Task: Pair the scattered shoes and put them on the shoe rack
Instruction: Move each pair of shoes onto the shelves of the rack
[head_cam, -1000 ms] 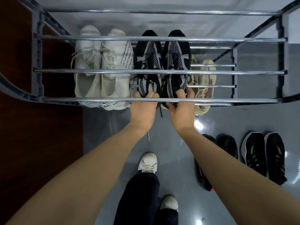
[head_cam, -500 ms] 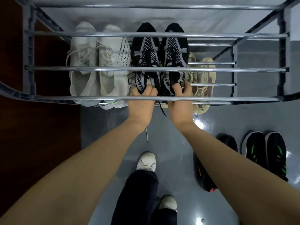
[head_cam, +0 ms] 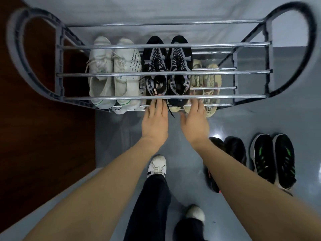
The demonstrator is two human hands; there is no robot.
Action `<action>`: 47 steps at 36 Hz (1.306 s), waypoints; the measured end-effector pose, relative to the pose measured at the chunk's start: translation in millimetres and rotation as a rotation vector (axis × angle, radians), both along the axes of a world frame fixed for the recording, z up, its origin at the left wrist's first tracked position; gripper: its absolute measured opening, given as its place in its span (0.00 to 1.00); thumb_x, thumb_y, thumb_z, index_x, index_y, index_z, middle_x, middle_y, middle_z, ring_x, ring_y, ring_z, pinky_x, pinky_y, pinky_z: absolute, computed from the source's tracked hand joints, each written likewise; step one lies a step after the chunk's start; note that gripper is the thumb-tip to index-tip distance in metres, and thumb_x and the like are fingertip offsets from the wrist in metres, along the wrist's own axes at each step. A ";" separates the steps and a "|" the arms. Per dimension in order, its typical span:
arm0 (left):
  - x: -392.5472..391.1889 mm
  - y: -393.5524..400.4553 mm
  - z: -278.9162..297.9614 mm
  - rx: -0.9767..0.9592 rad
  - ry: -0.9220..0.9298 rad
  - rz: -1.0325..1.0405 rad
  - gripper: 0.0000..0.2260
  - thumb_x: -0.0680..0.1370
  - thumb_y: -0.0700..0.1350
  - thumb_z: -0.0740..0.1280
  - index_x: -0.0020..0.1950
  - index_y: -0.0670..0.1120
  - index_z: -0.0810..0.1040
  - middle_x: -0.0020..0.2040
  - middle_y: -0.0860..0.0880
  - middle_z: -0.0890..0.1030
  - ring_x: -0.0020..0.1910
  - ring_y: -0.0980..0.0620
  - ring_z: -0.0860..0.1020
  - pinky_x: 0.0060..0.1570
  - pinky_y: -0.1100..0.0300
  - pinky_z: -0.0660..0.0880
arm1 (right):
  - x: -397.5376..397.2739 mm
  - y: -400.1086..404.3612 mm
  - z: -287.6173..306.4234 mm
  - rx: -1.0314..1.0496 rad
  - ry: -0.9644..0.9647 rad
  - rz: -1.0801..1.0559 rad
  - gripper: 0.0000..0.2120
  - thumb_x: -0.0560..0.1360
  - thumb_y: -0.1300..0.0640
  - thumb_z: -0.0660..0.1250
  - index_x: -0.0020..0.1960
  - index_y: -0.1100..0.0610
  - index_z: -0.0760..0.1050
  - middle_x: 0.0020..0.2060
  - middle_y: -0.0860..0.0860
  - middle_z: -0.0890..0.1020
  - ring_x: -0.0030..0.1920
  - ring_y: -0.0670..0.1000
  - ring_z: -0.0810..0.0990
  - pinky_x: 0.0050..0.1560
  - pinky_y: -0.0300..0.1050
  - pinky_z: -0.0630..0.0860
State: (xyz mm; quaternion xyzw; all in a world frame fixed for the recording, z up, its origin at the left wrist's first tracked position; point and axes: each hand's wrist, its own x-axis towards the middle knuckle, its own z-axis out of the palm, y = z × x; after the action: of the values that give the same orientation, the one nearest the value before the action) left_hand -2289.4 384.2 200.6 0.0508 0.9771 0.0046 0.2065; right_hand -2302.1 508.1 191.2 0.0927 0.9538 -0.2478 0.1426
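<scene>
Grey floor (head_cam: 111, 136) job: black pair (head_cam: 167, 70) racked, both hands (head_cam: 175, 122) open, seemingly just clear of heels; grab green-striped pair (head_cam: 272, 160) next, heels together.

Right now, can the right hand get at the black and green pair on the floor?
Probably yes. The right hand is open and holds nothing, and the black and green pair stands on bare floor with nothing over it.

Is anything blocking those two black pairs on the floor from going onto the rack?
Nothing visible on the floor lies between them. The black-green pair and the darker pair sit right of the rack, whose right portion looks free. Both hands, left and right, are open.
</scene>
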 end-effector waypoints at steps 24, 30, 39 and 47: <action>174.0 179.1 98.0 0.159 -0.052 0.018 0.13 0.79 0.42 0.58 0.63 0.43 0.69 0.62 0.46 0.72 0.62 0.45 0.69 0.58 0.56 0.64 | 182.5 207.7 76.7 0.019 0.000 0.280 0.11 0.78 0.60 0.57 0.59 0.61 0.72 0.56 0.55 0.74 0.54 0.58 0.75 0.44 0.50 0.70; 198.7 214.2 83.7 0.214 -0.143 0.013 0.15 0.79 0.44 0.59 0.65 0.44 0.69 0.63 0.45 0.73 0.64 0.44 0.68 0.61 0.55 0.64 | 213.8 257.9 60.0 0.059 -0.057 0.230 0.12 0.78 0.61 0.57 0.61 0.59 0.71 0.57 0.54 0.74 0.55 0.57 0.75 0.44 0.49 0.71; 210.8 244.0 -7.2 0.281 -0.205 -0.017 0.15 0.79 0.44 0.61 0.66 0.45 0.70 0.63 0.47 0.74 0.63 0.46 0.70 0.61 0.56 0.65 | 233.4 282.5 -31.9 0.126 -0.153 0.160 0.13 0.78 0.58 0.59 0.61 0.60 0.72 0.56 0.57 0.75 0.56 0.59 0.74 0.54 0.53 0.71; 207.2 257.0 -118.6 0.244 -0.222 -0.047 0.15 0.80 0.47 0.60 0.64 0.43 0.72 0.61 0.45 0.74 0.62 0.45 0.71 0.60 0.54 0.68 | 234.2 285.3 -138.7 0.229 -0.223 0.038 0.18 0.77 0.51 0.62 0.62 0.61 0.67 0.60 0.57 0.73 0.61 0.58 0.72 0.61 0.51 0.68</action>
State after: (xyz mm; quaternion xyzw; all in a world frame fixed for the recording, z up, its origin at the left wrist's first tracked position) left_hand -2082.2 641.2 82.0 0.0974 0.9390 0.1242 0.3057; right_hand -2067.9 793.4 52.5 0.1173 0.9556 -0.1226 0.2409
